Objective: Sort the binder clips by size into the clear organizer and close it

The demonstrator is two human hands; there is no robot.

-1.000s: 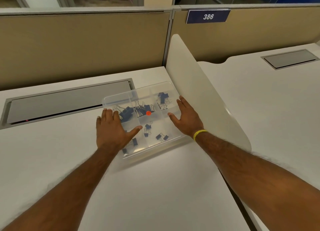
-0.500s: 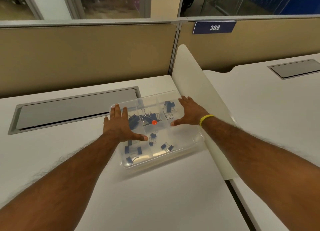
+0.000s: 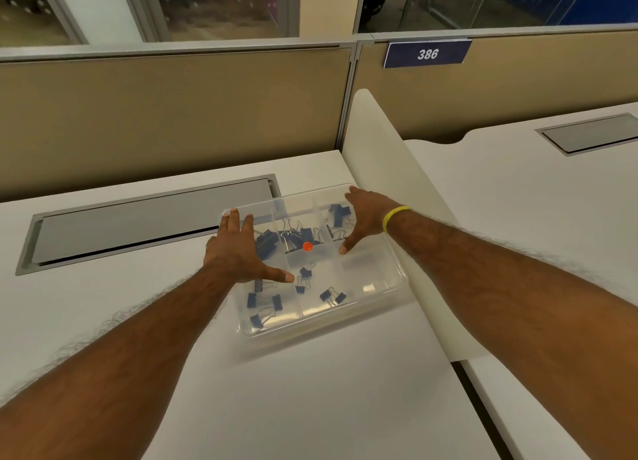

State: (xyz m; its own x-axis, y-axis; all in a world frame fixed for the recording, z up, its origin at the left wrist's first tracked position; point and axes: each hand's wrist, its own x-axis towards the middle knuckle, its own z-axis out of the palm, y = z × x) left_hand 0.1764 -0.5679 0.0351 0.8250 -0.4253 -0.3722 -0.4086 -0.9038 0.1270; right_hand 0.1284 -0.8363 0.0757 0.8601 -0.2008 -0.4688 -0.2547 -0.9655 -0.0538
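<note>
Binder clips point(image 3: 266, 302) lie sorted in the clear organizer point(image 3: 381, 288); lid appears down. I press left grip point(image 3: 238, 252) and right grip point(image 3: 362, 218) flat, fingers straight, on it. Remaining: confirm latching.

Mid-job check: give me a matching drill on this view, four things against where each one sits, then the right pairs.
Things:
1. left hand
2. yellow wristband
3. small binder clips
4. 386 sign

Places:
A. on the tan partition
B. in the near compartments of the clear organizer
C. flat on the organizer's left side
D. round the right wrist

Pairs: 1-C, 2-D, 3-B, 4-A
</note>
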